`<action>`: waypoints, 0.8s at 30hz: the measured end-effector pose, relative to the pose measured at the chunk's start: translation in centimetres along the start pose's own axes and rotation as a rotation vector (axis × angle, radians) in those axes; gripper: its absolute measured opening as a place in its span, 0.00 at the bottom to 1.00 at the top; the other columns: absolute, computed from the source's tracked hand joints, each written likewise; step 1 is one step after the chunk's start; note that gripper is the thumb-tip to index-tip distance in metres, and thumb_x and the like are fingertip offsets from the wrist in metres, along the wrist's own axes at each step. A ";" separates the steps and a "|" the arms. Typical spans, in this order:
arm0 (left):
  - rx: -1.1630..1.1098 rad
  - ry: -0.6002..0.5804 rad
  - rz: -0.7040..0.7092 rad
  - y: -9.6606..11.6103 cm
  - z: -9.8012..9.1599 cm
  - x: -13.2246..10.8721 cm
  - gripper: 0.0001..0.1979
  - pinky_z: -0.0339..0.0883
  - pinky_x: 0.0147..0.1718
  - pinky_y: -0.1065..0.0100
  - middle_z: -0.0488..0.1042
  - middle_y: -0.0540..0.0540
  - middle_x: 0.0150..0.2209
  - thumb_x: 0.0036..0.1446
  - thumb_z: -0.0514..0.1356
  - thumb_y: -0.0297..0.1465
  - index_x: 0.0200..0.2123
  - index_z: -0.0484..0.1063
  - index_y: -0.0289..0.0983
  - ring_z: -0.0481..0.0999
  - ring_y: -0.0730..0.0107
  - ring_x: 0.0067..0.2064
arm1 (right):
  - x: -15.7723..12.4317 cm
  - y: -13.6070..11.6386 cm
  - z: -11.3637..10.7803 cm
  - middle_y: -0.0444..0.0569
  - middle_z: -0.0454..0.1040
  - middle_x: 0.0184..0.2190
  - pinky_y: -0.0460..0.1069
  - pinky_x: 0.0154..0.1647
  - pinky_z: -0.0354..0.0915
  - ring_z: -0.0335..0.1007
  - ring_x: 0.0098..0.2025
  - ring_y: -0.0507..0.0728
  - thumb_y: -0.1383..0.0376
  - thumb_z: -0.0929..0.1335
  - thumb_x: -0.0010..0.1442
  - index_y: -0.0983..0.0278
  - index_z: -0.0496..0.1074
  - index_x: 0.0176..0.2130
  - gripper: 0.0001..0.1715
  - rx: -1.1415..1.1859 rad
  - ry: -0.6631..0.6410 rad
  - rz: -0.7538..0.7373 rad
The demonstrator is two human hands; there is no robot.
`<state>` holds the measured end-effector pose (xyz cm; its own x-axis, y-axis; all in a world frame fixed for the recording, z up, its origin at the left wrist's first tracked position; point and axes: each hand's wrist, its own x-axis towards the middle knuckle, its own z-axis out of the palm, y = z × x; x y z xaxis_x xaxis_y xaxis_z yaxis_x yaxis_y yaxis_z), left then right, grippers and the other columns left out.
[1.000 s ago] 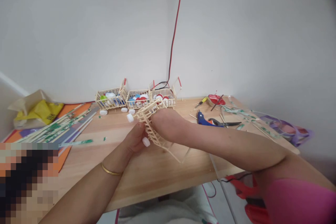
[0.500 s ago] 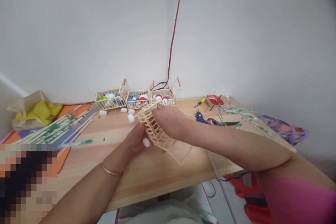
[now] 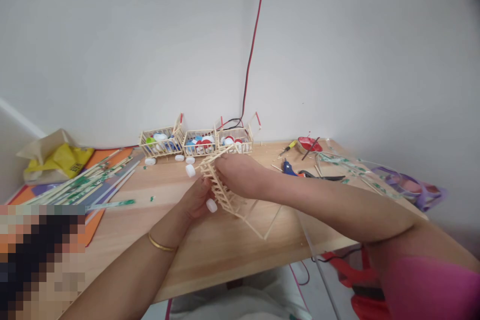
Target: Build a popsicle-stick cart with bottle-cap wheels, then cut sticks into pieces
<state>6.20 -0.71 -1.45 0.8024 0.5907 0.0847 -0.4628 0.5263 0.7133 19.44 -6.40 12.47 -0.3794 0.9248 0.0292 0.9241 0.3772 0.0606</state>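
A small cart frame of thin wooden sticks (image 3: 224,193) with white cap wheels (image 3: 211,205) is held tilted above the wooden table (image 3: 232,250). My left hand (image 3: 195,200) grips its lower left side from below, fingers closed. Over the frame's top right lies my right hand (image 3: 240,175), fingers curled round the sticks. A long stick handle (image 3: 262,230) juts from the frame down to the right.
Three finished stick carts (image 3: 198,141) filled with coloured caps stand by the wall. Loose sticks and coloured sheets (image 3: 86,182) lie at left beside a yellow bag (image 3: 60,160). A blue glue gun (image 3: 288,168), pliers (image 3: 324,177) and a red dish (image 3: 309,144) sit right.
The frame has turned slightly in both hands; my right hand shifted a little on its top. The view has drifted slightly.
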 end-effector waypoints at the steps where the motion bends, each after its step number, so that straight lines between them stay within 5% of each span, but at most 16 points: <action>1: -0.005 -0.007 0.000 0.1 0.1 0.0 0.30 0.70 0.48 0.58 0.80 0.39 0.44 0.43 0.70 0.46 0.47 0.76 0.34 0.79 0.53 0.46 | -0.4 0.2 -0.3 0.57 0.76 0.39 0.50 0.37 0.66 0.73 0.39 0.59 0.69 0.63 0.63 0.70 0.70 0.43 0.10 0.006 0.026 0.010; 9: -0.058 -0.081 -0.026 0.3 0.6 0.0 0.33 0.67 0.54 0.56 0.78 0.38 0.49 0.46 0.69 0.45 0.52 0.73 0.35 0.76 0.52 0.52 | -2.7 1.3 -2.0 0.55 0.72 0.41 0.49 0.39 0.65 0.70 0.40 0.57 0.75 0.61 0.61 0.68 0.66 0.43 0.10 -0.055 0.047 0.008; 18: -0.069 -0.080 -0.055 0.5 0.2 -0.1 0.30 0.65 0.56 0.55 0.80 0.41 0.45 0.43 0.70 0.47 0.48 0.76 0.36 0.76 0.51 0.52 | -1.6 0.5 -0.6 0.59 0.75 0.40 0.52 0.40 0.67 0.73 0.41 0.61 0.74 0.64 0.60 0.71 0.70 0.42 0.10 -0.028 -0.103 -0.067; 24: -0.066 -0.067 -0.045 0.4 0.5 0.0 0.32 0.65 0.56 0.55 0.80 0.40 0.45 0.43 0.70 0.47 0.50 0.75 0.37 0.74 0.50 0.54 | -0.4 0.4 -0.1 0.58 0.76 0.37 0.50 0.36 0.64 0.73 0.38 0.60 0.69 0.65 0.62 0.70 0.71 0.41 0.08 0.007 -0.083 -0.032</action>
<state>6.16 -0.79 -0.82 0.8453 0.5244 0.1020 -0.4479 0.5917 0.6702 19.91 -6.62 12.62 -0.4040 0.9131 -0.0550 0.9120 0.4068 0.0534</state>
